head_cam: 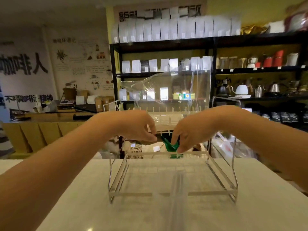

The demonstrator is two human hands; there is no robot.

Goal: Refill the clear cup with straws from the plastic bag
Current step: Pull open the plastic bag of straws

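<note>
A clear plastic bag (168, 90) stands upright and mostly hollow above both hands, with a row of pale straws (166, 116) showing through its lower part. My left hand (138, 125) pinches the bag's lower left edge. My right hand (188, 130) pinches its lower right part, where a green printed strip (168, 145) is folded between the fingers. Both hands hover over the far end of a clear acrylic holder (173, 174) on the counter. I cannot make out a separate clear cup.
The pale counter (83, 205) runs toward me, its far edge just behind the acrylic holder. Beyond it stand black shelves (215, 42) with white pouches, kettles and red tins. A wooden counter (50, 117) lies at the back left.
</note>
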